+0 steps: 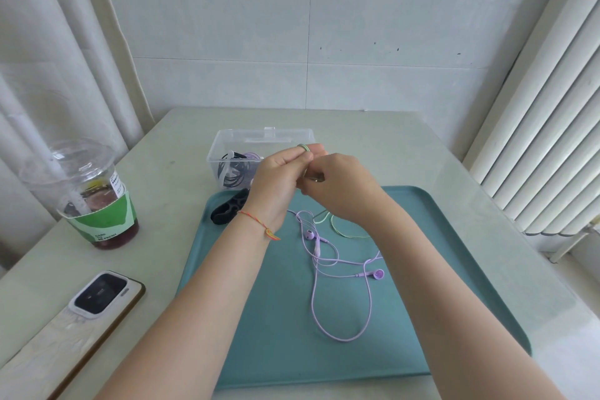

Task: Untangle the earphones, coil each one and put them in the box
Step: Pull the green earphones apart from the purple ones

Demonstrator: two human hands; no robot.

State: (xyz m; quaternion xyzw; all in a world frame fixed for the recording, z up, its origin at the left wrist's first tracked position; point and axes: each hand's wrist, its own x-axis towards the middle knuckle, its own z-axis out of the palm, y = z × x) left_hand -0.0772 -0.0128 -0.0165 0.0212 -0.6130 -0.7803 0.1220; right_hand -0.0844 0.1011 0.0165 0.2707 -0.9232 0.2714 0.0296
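Your left hand (279,172) and right hand (341,185) each grip the green earphone cable (337,227), purple earphones (337,269) lying loose just below them, clear box (259,140) beyond.

Box (259,143) behind tray (454,269); phone (97,299) left.

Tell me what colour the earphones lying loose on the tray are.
Light purple: the earphones on the teal tray, seen in the head view.

I see green earphones (344,227), partly wound round raised fingers at frame centre, the tail trailing below. Purple earphones (337,273) sprawl loose, lower centre. The clear box (259,153), upper centre, holds coiled black and purple cords.
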